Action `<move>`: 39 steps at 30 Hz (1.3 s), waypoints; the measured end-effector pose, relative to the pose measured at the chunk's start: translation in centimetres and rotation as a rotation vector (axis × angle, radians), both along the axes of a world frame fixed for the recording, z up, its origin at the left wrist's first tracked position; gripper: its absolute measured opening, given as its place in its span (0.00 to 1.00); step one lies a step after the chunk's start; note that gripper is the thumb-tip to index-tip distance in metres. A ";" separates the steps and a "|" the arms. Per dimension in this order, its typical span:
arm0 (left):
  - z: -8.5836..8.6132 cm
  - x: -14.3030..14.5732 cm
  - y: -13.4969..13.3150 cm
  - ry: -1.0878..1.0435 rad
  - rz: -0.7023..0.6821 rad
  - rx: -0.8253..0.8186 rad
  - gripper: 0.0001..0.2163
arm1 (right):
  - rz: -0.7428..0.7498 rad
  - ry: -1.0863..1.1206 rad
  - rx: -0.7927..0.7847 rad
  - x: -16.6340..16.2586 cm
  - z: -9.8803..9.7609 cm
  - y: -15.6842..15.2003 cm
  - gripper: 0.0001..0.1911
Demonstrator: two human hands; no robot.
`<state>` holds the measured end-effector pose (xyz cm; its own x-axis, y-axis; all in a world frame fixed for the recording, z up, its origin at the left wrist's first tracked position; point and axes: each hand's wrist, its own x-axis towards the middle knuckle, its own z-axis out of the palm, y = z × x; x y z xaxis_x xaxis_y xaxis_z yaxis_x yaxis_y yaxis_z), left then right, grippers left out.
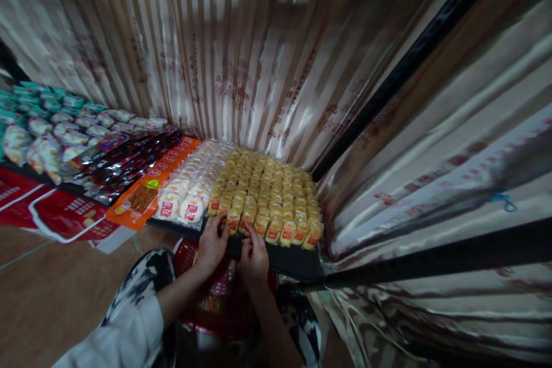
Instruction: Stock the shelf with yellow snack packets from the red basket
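My left hand and my right hand reach side by side to the front row of small yellow wrapped snack packets, which fill the right end of a low dark shelf. The left hand's fingers pinch a yellow packet at the front edge. The right hand's fingers curl on the shelf edge just below the neighbouring packets; whether they hold one is hidden. A red shopping basket sits under my forearms.
Left of the yellow packets lie round white cakes with red labels, an orange packet row, dark wrapped goods and teal and white bags. Striped shiny curtains hang behind and to the right. Wooden floor lies at left.
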<state>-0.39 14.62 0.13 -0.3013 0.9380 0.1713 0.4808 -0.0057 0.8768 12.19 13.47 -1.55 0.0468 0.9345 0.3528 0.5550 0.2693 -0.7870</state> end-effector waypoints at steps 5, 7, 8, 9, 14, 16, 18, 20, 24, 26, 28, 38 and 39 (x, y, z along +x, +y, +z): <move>-0.1 0.0 0.1 0.088 -0.022 0.015 0.15 | -0.036 -0.052 -0.034 0.2 -0.8 0.0 0.22; -0.1 0.2 0.2 0.150 -0.025 0.015 0.15 | -0.044 -0.051 -0.029 0.3 -1.1 0.1 0.22; -0.2 0.4 0.2 0.180 -0.021 0.017 0.15 | -0.041 -0.046 -0.022 0.3 -1.2 0.1 0.22; -0.2 0.6 0.3 0.203 -0.016 0.020 0.15 | -0.037 -0.043 -0.012 0.4 -1.2 0.1 0.22; -1.2 1.3 0.4 0.161 0.032 0.075 0.15 | -0.034 -0.060 0.013 0.4 -1.3 0.1 0.22; -1.7 1.4 0.4 0.155 0.039 0.099 0.13 | -0.043 -0.068 0.023 0.3 -1.2 0.0 0.22; -2.1 1.4 0.4 0.172 0.026 0.126 0.09 | -0.052 -0.071 0.026 0.2 -1.1 0.0 0.21; -2.4 1.4 0.4 0.199 -0.026 0.144 0.08 | -0.063 -0.075 0.010 0.2 -1.1 0.0 0.21; -2.6 1.3 0.5 0.224 -0.089 0.088 0.11 | -0.086 -0.090 -0.002 0.2 -1.1 0.0 0.21; -2.6 1.3 0.5 0.204 -0.086 0.043 0.10 | -0.090 -0.095 0.005 0.1 -1.3 0.0 0.21; -2.5 1.3 0.5 0.190 -0.110 0.013 0.09 | -0.093 -0.101 -0.007 0.0 -1.4 0.1 0.21; -2.4 0.8 -0.2 0.300 -0.190 0.160 0.12 | -0.090 -0.144 0.066 -0.3 -1.3 -0.1 0.19; -2.3 0.7 -0.3 0.302 -0.200 0.177 0.13 | -0.073 -0.137 0.076 -0.2 -1.2 -0.2 0.18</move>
